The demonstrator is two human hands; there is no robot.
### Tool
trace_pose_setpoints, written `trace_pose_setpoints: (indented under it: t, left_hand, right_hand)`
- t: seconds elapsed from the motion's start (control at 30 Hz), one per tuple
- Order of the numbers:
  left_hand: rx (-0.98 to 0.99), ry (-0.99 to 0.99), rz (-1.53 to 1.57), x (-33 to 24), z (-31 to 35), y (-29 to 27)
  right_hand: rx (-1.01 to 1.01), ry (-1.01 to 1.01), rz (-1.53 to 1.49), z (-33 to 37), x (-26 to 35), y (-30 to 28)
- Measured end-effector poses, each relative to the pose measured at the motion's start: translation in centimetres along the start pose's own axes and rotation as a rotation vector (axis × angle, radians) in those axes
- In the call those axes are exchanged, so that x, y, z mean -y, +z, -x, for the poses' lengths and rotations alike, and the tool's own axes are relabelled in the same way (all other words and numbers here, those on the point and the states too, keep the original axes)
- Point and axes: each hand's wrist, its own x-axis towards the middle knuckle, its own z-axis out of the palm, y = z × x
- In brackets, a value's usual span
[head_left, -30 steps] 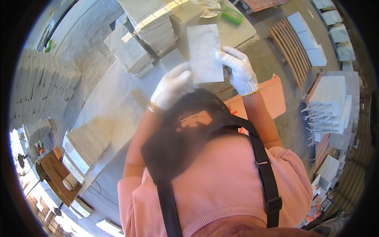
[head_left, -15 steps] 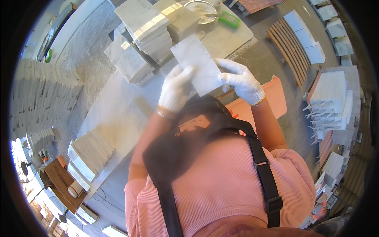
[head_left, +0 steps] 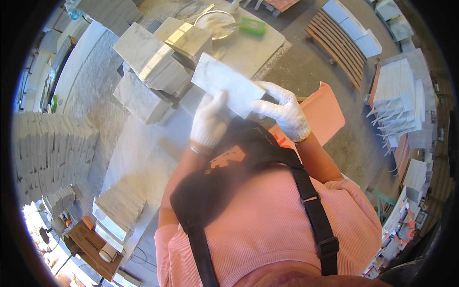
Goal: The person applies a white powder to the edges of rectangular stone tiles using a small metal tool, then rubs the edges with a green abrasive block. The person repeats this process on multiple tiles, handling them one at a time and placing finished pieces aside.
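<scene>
A white marble tile (head_left: 224, 87) with faint grey veins is held up between my two gloved hands, tilted so that a thin edge shows. My left hand (head_left: 210, 122), in a white knit glove, grips its lower left side with the thumb on the face. At the tile's right end, my right hand (head_left: 285, 112) pinches the edge; its glove is also white knit. Beyond the tile, stacks of marble tiles (head_left: 143, 50) stand on the work table (head_left: 264, 45). Next to them are a round pan (head_left: 215, 25) of pale material and a green block-like thing (head_left: 252, 27).
Tall rows of tiles (head_left: 52, 153) stand at the left, with a smaller stack (head_left: 119, 205) nearer me. A cardboard box (head_left: 91, 244) lies at the lower left. To the right are a slatted wooden pallet (head_left: 334, 45) and bundled white slabs (head_left: 397, 103). An orange-pink sheet (head_left: 325, 115) lies beside my right arm.
The tile has turned clockwise and tilted in my hands, so its long side now runs more sideways. My view has shifted, and the table's contents appear farther left. Both hands keep hold.
</scene>
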Motion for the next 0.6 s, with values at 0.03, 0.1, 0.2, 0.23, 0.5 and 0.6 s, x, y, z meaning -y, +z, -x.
trace_pose_setpoints:
  t: [0.03, 0.1, 0.2, 0.23, 0.5, 0.6]
  left_hand:
    - [0.005, 0.004, 0.001, 0.1, -0.1, 0.0]
    - [0.002, 0.005, -0.004, 0.4, -0.1, 0.0]
    - [-0.006, -0.003, -0.009, 0.6, -0.1, -0.1]
    - [-0.001, -0.006, -0.005, 0.6, -0.1, -0.1]
    - [0.021, -0.03, -0.058, 0.2, 0.7, -0.4]
    - [-0.015, -0.072, -0.132, -0.2, 1.5, -0.3]
  right_hand:
    - [-0.004, 0.002, 0.011, 0.1, 0.2, 0.1]
    - [-0.017, -0.003, 0.034, 0.2, 0.5, 0.2]
    - [-0.035, -0.021, 0.078, 0.2, 0.6, 0.3]
    - [-0.036, -0.025, 0.096, 0.2, 0.7, 0.3]
    - [-0.043, 0.032, -0.002, -0.2, 0.9, 0.1]
    - [-0.079, 0.052, -0.069, -0.8, 0.7, -0.3]
